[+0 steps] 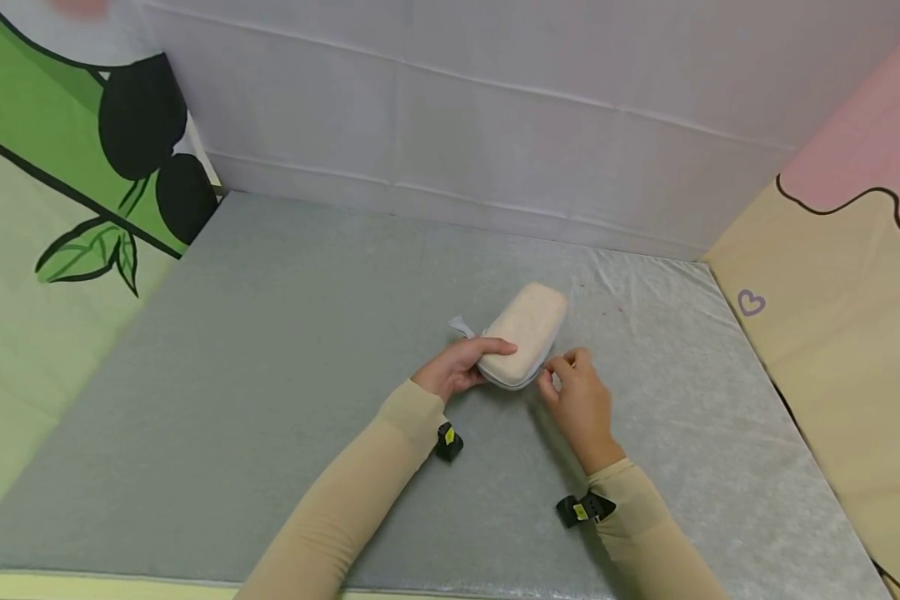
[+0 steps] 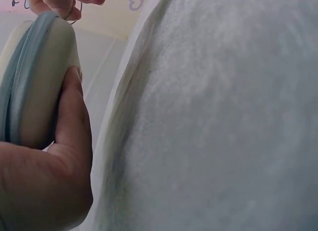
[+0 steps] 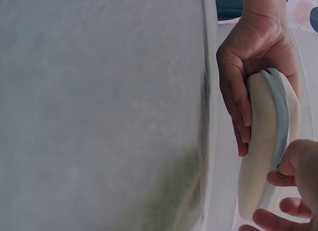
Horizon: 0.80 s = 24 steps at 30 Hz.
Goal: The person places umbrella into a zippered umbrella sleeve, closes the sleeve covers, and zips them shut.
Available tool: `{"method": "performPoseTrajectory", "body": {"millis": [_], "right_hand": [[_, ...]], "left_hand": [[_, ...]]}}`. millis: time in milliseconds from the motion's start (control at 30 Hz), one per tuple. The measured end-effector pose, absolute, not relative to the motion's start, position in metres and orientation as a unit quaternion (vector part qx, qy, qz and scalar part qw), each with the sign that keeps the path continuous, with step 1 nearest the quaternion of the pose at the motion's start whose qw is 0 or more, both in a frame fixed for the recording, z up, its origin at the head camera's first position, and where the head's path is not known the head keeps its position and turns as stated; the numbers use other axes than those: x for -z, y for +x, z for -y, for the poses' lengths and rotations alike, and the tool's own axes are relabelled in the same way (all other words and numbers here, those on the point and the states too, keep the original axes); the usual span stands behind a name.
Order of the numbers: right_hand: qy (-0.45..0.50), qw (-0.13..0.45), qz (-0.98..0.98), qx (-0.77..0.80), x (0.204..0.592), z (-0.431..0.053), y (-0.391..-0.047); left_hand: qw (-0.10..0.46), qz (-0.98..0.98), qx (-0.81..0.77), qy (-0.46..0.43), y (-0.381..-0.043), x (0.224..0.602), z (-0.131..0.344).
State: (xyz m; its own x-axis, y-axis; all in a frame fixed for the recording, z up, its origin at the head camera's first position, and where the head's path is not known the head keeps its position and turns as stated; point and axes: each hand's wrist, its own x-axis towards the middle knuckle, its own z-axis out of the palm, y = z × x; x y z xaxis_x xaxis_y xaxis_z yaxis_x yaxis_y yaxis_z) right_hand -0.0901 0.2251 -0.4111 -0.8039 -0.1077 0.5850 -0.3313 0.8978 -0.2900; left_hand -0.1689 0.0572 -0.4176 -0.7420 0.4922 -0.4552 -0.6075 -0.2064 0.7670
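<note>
A cream zippered case [image 1: 528, 325] with a pale blue-grey zipper band is held above the grey cloth surface. My left hand [image 1: 461, 367] grips its near left end, thumb on the top face and fingers underneath. At the case's right side, my right hand [image 1: 579, 404] pinches the zipper pull [image 3: 281, 175] between thumb and forefinger. The zipper band [image 3: 279, 109] runs along the side, and the two halves lie together where they show. A small grey fabric loop [image 1: 461, 326] sticks out at the left.
Grey velvety cloth [image 1: 307, 350] covers the surface under both hands. A pale curtain [image 1: 480, 125] hangs behind it. Printed panels stand on either side, a green one [image 1: 37, 275] at left and a cream-and-pink one [image 1: 832, 333] at right.
</note>
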Motion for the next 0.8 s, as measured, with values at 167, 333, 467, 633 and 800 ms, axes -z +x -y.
{"method": "performPoseTrajectory", "body": {"millis": [167, 333, 467, 633, 800], "right_hand": [[0.113, 0.271, 0.935, -0.200, 0.4101, -0.2214, -0.0872], [0.104, 0.268, 0.937, -0.199, 0.4102, -0.2198, -0.0863], [0.107, 0.273, 0.935, -0.199, 0.4102, -0.2194, -0.0860], [0.111, 0.275, 0.934, -0.202, 0.4103, -0.2188, -0.0860], [0.115, 0.274, 0.933, -0.204, 0.4108, -0.2178, -0.0850]], "left_hand": [[0.349, -0.515, -0.780, -0.065, -0.1693, 0.4183, -0.0574], [0.344, -0.516, -0.781, -0.071, -0.1694, 0.4185, -0.0574], [0.342, -0.515, -0.783, -0.074, -0.1692, 0.4175, -0.0572], [0.338, -0.509, -0.788, -0.074, -0.1688, 0.4164, -0.0574], [0.338, -0.503, -0.791, -0.077, -0.1682, 0.4168, -0.0574]]}}
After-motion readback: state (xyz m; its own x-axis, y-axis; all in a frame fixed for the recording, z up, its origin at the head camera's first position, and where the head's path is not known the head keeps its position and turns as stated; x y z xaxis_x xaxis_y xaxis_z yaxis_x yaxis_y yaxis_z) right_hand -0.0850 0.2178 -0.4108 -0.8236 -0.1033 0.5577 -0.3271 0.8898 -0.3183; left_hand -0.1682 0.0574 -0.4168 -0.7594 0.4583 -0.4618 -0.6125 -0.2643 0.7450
